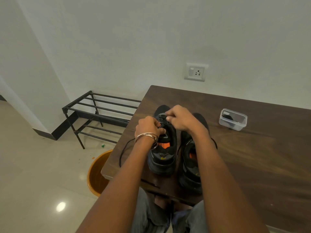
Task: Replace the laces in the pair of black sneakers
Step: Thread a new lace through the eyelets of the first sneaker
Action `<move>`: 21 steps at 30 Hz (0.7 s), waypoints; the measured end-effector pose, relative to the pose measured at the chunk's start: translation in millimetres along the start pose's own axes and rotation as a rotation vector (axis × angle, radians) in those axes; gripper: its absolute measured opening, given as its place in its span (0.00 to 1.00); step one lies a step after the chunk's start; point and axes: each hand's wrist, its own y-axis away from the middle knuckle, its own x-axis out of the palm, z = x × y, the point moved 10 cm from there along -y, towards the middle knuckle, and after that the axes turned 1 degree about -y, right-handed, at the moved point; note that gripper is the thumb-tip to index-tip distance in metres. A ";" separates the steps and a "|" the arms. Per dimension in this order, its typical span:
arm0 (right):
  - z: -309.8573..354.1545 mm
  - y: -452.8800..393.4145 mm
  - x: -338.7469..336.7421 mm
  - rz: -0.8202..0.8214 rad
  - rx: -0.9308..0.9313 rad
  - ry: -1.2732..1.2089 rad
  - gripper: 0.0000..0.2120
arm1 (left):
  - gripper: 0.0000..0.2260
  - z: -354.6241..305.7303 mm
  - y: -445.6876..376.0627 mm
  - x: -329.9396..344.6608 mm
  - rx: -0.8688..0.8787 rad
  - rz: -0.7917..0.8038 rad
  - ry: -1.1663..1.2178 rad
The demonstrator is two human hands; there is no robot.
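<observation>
Sneakers [168, 148], 2 side by side on the table [252, 148]; left hand [148, 126] and right hand [180, 117] apparently pinch the lace [125, 148].

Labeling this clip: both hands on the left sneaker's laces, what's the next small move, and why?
Probably draw the lace further through the eyelets. Both the left hand and right hand pinch at the lacing of the left sneaker, while a long slack loop trails off the table edge.
</observation>
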 end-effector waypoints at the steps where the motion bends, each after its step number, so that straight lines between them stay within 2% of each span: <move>1: -2.0 -0.2 4.8 0.000 0.010 0.034 0.13 | 0.09 0.6 0.3 -0.7 -0.003 -0.007 -0.002; 3: -5.8 -0.8 2.6 -0.066 0.035 0.013 0.15 | 0.09 1.1 0.5 -2.3 -0.002 -0.018 -0.006; 5: -12.6 -1.7 -6.0 -0.169 0.069 -0.118 0.14 | 0.09 1.6 -0.6 -2.7 0.000 -0.023 -0.009; 7: -20.8 -1.2 -13.6 -0.286 0.098 -0.281 0.08 | 0.09 1.8 -0.6 -3.4 0.002 -0.027 -0.008; 9: -21.4 1.8 -19.8 -0.370 0.096 -0.324 0.05 | 0.10 3.0 -2.1 -3.2 0.002 -0.019 0.009; 11: -18.4 1.1 -18.5 -0.348 0.086 -0.303 0.08 | 0.10 3.9 -2.9 -1.9 0.007 0.004 0.037; 13: -13.7 -0.1 -6.0 -0.198 0.097 -0.248 0.10 | 0.10 4.2 -3.0 -1.4 0.016 0.019 0.058; 16: -9.5 4.3 13.2 0.007 0.102 -0.318 0.12 | 0.10 3.7 -2.0 -0.3 0.033 0.026 0.065; 18: -7.2 5.2 13.3 0.010 0.076 -0.271 0.11 | 0.09 4.1 -1.4 -1.9 0.037 0.012 0.080; 21: -8.8 5.2 -1.3 -0.114 0.050 -0.149 0.10 | 0.07 6.2 -2.2 -3.3 0.033 -0.007 0.115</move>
